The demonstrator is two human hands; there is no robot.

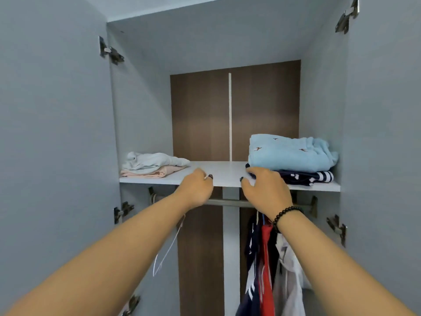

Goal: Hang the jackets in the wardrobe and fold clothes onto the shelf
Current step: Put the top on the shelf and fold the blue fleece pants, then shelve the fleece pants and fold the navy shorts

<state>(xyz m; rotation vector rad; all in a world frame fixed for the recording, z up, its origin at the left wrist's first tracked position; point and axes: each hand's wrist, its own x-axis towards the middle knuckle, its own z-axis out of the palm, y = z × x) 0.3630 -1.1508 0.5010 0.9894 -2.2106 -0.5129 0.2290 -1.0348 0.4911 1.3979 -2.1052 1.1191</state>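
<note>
Gripping a white hanger [167, 249], apparently, left hand [197, 190]; right hand [265, 190] relaxed on shelf [225, 173].

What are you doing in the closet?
A person is putting clothes away. The left hand holds a white hanger by its hook, just in front of the shelf. The right hand touches the navy clothes under a folded blue top. Jackets hang on the rail below.
</note>
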